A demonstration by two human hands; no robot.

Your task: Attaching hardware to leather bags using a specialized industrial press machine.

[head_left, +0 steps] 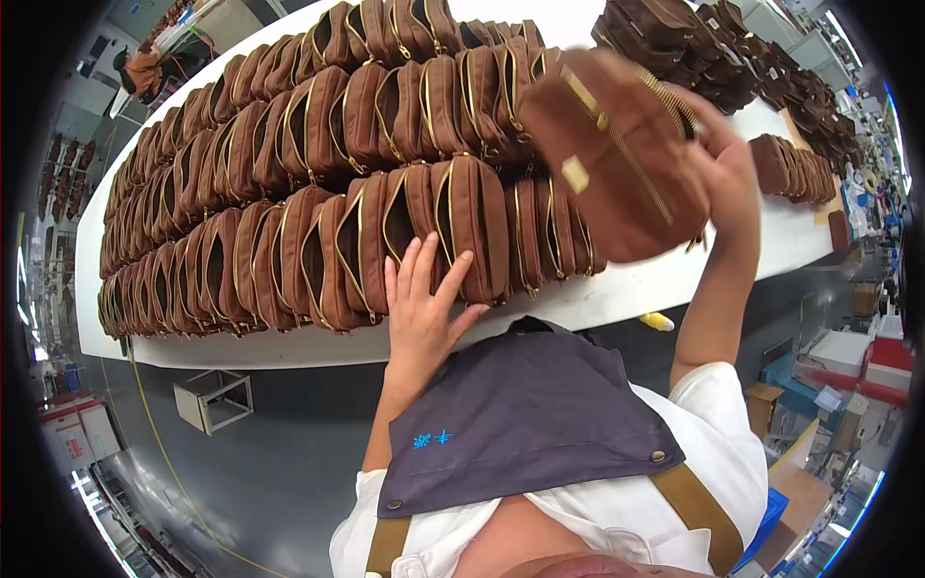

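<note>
Right hand (721, 173): closed on the right edge of a brown bag (626, 159); my thumb lies on the near side, and some of my fingers are hidden behind it.
Left hand (420, 301): fingers spread fairly wide, thumb out to the side; I grip nothing with it; the fingertips lie against the bags at the right end of the near row (328, 255).
Brown bag: tilted in my right hand, held up over the table (795, 226), to the right of the near row; somewhat blurred; a gold zip slants down its front, with a small pale patch beside it; a second gold zip runs along the edge by my fingers, a dark gap next to it; I cannot tell what is inside.
Bag rows: three long rows of brown bags, packed side by side on the white table; many gape at their gold zips; only dark insides show, so I cannot tell what they hold.
Short row (792, 169): flatter brown pieces standing close together, right of my raised hand.
Dark pile (674, 48): darker brown bags heaped at the far right of the table.
Apron (530, 414): dark, over my white shirt.
</note>
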